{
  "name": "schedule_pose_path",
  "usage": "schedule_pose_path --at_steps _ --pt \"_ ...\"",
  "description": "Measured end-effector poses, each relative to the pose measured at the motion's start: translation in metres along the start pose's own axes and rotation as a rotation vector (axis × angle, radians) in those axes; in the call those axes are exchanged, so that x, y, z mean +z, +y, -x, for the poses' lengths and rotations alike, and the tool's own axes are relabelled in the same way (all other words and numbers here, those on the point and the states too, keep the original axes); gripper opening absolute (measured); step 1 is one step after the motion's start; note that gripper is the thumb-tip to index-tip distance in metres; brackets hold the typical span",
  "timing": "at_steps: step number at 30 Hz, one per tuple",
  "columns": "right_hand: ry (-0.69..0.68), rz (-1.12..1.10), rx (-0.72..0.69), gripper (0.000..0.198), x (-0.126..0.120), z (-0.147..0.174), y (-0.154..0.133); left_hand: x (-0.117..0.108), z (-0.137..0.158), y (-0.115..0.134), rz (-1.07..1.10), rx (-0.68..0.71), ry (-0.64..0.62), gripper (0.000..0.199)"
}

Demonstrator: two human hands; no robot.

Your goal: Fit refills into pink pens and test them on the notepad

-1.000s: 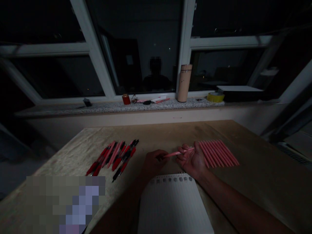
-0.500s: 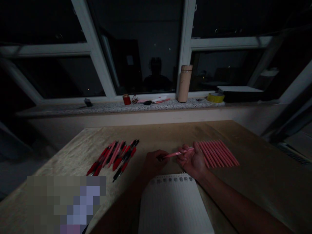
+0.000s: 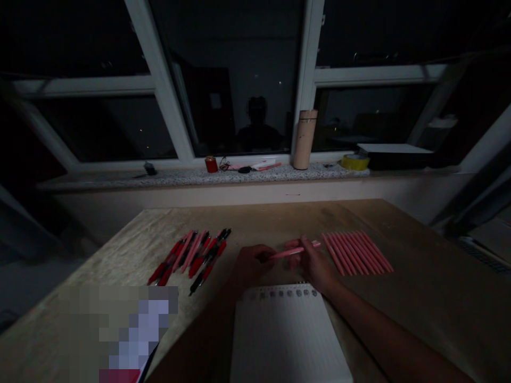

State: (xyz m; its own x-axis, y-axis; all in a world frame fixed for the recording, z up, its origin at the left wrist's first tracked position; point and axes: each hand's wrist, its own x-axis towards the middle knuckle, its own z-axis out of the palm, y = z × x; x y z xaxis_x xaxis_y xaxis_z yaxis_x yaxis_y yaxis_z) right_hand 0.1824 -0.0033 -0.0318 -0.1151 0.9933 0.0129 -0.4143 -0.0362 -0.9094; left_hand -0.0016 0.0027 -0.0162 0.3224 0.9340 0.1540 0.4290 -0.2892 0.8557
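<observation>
Pink pen [image 3: 293,252], slender and straight, spans two bare hands beyond a ruled notebook [image 3: 289,335] on the mottled tan worktop [image 3: 263,221], left hand [image 3: 252,264] pinching one end, right hand [image 3: 312,260] gripping near the other. Two-handed handling appears under way; shifting it would call for one grip loosening. Matching pens [image 3: 356,252] lie aligned at right; mixed pens [image 3: 205,258] overlap at left.

The counter [image 3: 275,223] is tan-brown. Left of my left grip [image 3: 253,260] lies 1 loose bunch of red, black and pink pens [image 3: 194,252]; just right of my right grip [image 3: 313,263], 1 slanted row of pink pens [image 3: 357,252]; nearer me, 1 lined notepad [image 3: 289,335].
</observation>
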Motion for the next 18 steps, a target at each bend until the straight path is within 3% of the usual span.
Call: schedule_pose_path --at_steps 5,8,13,18 --pt "-0.045 0.336 -0.141 0.036 -0.001 0.006 -0.013 -0.031 0.001 0.000 -0.128 -0.110 -0.329 0.026" --pt "-0.028 0.456 -0.105 0.029 0.007 0.012 -0.019 -0.050 0.004 0.001 -0.329 -0.143 -0.500 0.022" --pt "-0.235 0.414 -0.046 0.027 0.037 0.025 -0.014 -0.060 0.008 0.007 -0.515 -0.210 -0.603 0.027" --pt "-0.379 0.418 0.075 0.031 0.060 0.037 0.009 -0.060 0.009 0.010 -0.504 -0.224 -0.673 0.023"
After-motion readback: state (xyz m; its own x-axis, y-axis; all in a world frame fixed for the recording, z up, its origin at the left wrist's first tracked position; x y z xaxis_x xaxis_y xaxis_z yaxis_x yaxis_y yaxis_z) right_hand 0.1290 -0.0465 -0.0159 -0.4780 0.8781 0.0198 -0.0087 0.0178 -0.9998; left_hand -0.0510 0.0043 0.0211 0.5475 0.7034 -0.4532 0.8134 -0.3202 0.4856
